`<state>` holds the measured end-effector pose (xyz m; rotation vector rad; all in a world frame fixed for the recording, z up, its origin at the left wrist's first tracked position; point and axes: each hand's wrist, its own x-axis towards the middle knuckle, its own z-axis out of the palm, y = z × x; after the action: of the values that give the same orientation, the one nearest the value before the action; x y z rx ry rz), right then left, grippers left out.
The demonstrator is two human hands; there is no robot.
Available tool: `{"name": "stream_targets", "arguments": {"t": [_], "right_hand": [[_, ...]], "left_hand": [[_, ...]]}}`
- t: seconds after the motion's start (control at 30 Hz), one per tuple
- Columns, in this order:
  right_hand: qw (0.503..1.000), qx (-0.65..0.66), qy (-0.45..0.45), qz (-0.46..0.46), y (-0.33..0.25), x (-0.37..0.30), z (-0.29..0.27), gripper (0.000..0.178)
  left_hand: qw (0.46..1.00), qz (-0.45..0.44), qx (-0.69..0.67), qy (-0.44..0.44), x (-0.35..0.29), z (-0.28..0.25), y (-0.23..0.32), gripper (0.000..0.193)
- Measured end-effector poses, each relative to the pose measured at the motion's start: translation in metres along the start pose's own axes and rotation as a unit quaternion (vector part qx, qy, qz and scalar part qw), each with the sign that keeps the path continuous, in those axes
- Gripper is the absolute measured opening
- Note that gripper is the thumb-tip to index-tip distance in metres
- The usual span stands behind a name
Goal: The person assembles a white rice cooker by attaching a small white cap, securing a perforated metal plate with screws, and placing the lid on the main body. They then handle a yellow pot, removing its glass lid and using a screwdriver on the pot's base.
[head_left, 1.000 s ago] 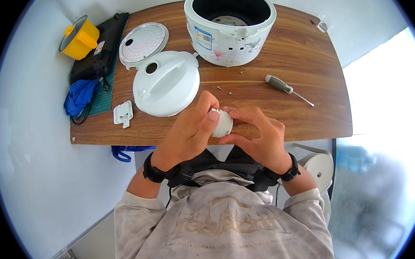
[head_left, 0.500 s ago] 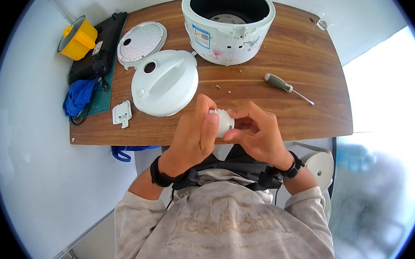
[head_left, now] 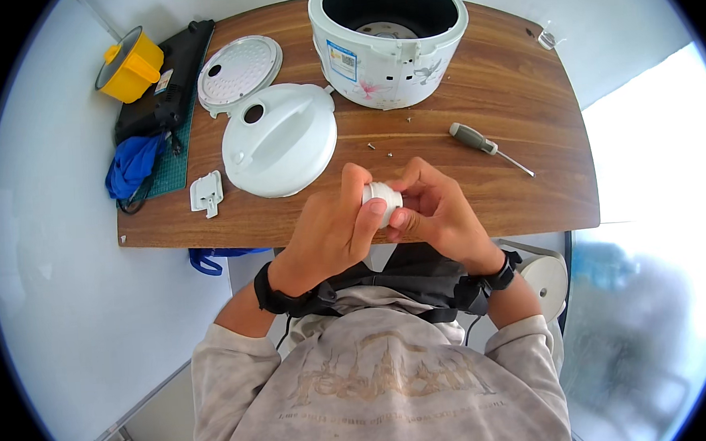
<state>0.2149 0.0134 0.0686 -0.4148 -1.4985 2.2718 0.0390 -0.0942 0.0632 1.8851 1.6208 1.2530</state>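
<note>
My left hand [head_left: 329, 226] grips a small round white plastic cap [head_left: 381, 201], its thumb and fingers around the left side. On the right side of the cap, my right hand [head_left: 441, 216] pinches it with thumb and fingertips. Both hands are over the near edge of the wooden table. Beyond them, to the left, lies a white rice cooker lid [head_left: 285, 148] with a round hole. A round inner lid plate [head_left: 241, 71] lies behind it. The white rice cooker body [head_left: 389, 75] stands open at the back, with a flower print and dark interior.
A grey-handled screwdriver [head_left: 472, 138] lies right; small screws [head_left: 371, 146] are scattered mid-table. At left are a small white plastic piece [head_left: 206, 195], a green cutting mat [head_left: 176, 172], a blue cloth [head_left: 134, 164], a black case [head_left: 155, 103] and a yellow pot [head_left: 133, 68].
The cap has tilted slightly in my hands and shows more of its top. My right fingers have closed in nearer to it and shifted their grip. The table items have not moved.
</note>
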Motion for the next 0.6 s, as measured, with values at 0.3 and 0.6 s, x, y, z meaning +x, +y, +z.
{"name": "stream_targets", "arguments": {"t": [0.3,0.6], "right_hand": [[0.980,-0.145,0.120,-0.065,-0.008,0.002,-0.003,0.038],[0.853,-0.469,0.149,-0.177,-0.006,0.006,0.011,0.062]], "left_hand": [[0.987,-0.095,-0.126,0.022,0.007,-0.005,0.001,0.054],[0.980,-0.175,-0.090,-0.022,0.016,-0.015,0.007,0.060]]}}
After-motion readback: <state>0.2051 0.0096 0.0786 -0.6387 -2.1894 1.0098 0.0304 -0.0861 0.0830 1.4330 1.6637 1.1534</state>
